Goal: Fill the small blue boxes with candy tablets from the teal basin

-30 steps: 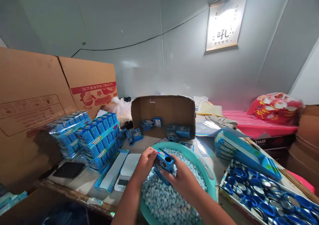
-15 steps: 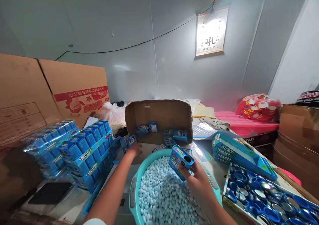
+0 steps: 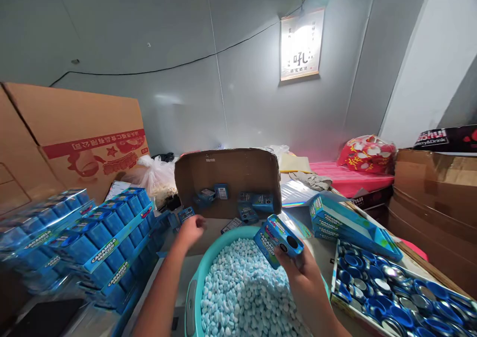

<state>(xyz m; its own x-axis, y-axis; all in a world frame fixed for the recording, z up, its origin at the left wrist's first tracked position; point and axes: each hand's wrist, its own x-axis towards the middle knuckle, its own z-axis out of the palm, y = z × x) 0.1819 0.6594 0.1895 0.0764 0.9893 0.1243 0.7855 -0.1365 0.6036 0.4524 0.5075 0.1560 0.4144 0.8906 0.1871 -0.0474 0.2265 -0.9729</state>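
Note:
My right hand [image 3: 303,275] is closed around a printed blue tin [image 3: 278,242], which it holds tilted above a turquoise tub [image 3: 192,297]. Small pale blue and white candies [image 3: 238,287] fill the tub. Beyond the tub's left rim, my left hand [image 3: 191,233] is beside another blue tin [image 3: 185,213]. Its fingers are partly curled and partly hidden, so I cannot see whether they grip that tin. Behind the tub, an open cardboard box [image 3: 231,165] has several blue tins [image 3: 263,203] in it and at its front.
Wrapped stacks of blue tins [image 3: 112,237] stand at the left before a large carton [image 3: 85,113]. To the right, a shallow tray holds many blue and silver lids [image 3: 387,287], with stacked blue display trays [image 3: 346,222] behind it. A brown carton [image 3: 428,208] stands farther right.
The view has swung slightly to the right, so the surroundings appear farther left. The right hand's tin has moved a little right relative to the tub; the left hand stays by its tin.

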